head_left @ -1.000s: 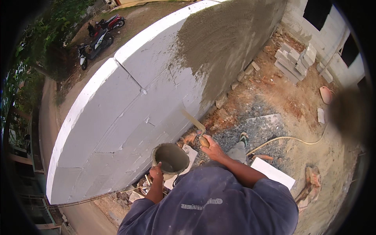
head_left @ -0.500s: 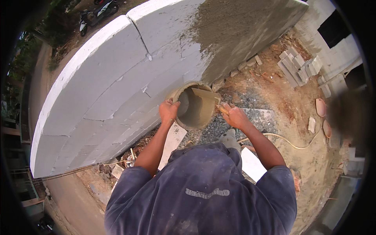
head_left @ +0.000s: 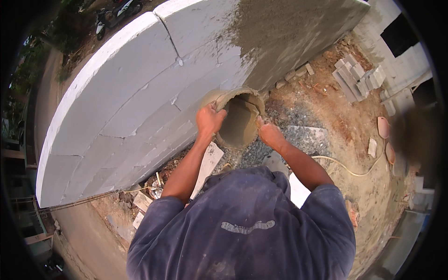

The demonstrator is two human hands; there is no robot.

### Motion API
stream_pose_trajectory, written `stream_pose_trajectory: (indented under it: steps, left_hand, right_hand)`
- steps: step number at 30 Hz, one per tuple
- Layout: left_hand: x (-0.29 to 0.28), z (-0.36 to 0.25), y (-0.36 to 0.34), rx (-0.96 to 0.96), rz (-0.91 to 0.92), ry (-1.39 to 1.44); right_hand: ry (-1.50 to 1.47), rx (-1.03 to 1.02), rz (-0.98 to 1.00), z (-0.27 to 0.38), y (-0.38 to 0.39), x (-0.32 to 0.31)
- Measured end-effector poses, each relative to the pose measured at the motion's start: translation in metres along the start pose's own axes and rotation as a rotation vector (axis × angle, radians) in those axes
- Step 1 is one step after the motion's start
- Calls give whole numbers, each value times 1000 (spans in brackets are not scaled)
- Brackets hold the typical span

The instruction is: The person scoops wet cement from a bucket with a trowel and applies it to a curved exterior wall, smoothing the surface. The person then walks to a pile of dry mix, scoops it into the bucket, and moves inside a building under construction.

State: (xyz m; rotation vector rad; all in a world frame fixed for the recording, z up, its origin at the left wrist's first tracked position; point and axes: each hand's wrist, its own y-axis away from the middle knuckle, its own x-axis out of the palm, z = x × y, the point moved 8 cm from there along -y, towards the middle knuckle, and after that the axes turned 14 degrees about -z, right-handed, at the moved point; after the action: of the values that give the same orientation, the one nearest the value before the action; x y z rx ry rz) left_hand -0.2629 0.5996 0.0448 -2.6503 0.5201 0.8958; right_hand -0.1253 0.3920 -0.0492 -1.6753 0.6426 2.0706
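Observation:
My left hand [head_left: 210,119] grips the near-left rim of a mortar-crusted bucket [head_left: 238,133] that is tipped, its mouth toward me and its inside showing grey-brown wet mortar. My right hand [head_left: 269,133] is closed on a trowel [head_left: 258,122] at the bucket's right edge; most of the blade is inside the bucket and hard to make out. Behind the bucket stands a wall of pale blocks [head_left: 116,112], its upper right part [head_left: 275,37] coated in damp grey-brown mortar.
Stacked blocks [head_left: 352,79] lie on the dirt at right near another block building [head_left: 373,37]. A pale hose [head_left: 347,170], pinkish objects [head_left: 383,126] and slabs [head_left: 308,135] lie on the ground. A parked scooter [head_left: 114,18] is beyond the wall.
The bucket has come up and forward from low left to the middle, now tipped. The trowel went from beside the wall into the bucket, and my right hand has moved left with it.

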Motion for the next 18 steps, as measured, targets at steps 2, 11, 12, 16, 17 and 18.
stream_pose_trajectory:
  steps: [2, 11, 12, 16, 17, 18]
  left_hand:
    - [-8, -22, 5, 51, -12, 100]
    - [4, -38, 19, 265, -7, 138]
    - [3, -41, 22, 272, -21, 165]
    - [8, -15, 28, 79, -19, 171]
    - [7, -7, 27, 62, -49, 159]
    - [7, 1, 28, 45, -79, 147]
  right_hand:
    - [-107, 73, 27, 11, 13, 19]
    - [-1222, 461, 485, 75, 49, 60]
    - [-1367, 515, 529, 82, 52, 55]
    - [-1792, 720, 607, 97, 53, 40]
    - [-1872, 706, 631, 100, 50, 39]
    - [-1953, 689, 654, 104, 47, 37]
